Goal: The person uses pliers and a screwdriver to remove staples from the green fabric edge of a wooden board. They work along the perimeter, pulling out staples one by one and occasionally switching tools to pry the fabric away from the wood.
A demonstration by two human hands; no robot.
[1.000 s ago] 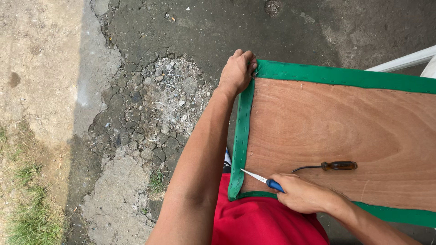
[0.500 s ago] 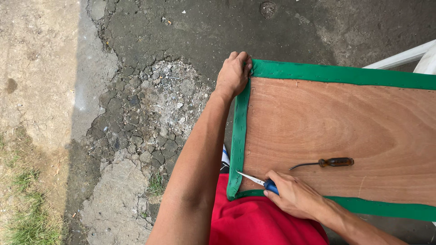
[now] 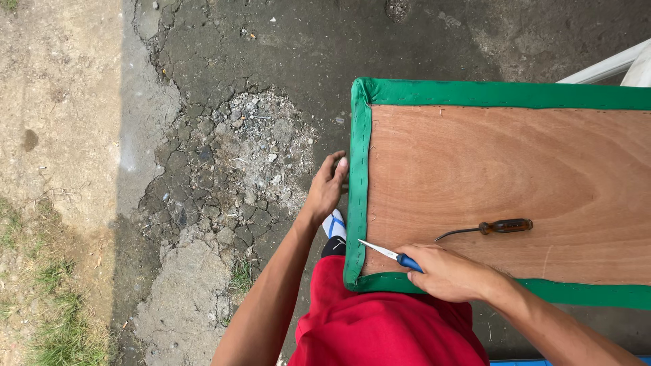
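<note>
A brown plywood board [image 3: 515, 169] edged with green fabric [image 3: 358, 169] stapled along its sides rests across my lap. My left hand [image 3: 327, 186] grips the board's left edge at about mid-height, fingers curled against the green fabric. My right hand [image 3: 447, 272] rests on the board's near edge and holds a blue-handled tool [image 3: 392, 255] whose thin metal blade points toward the near left corner. A dark-handled screwdriver with a bent tip [image 3: 487, 228] lies loose on the wood just beyond my right hand.
Below is cracked, dark concrete [image 3: 230, 156] with a crumbled grey patch, and grass [image 3: 41, 318] at the lower left. My red shorts [image 3: 380, 325] and a shoe [image 3: 334, 226] show under the board. A white plastic piece [image 3: 610, 66] sticks out at the upper right.
My left hand slid from the board's far left corner down to the middle of its left edge. The right hand with the blue-handled tool stayed near the near left corner.
</note>
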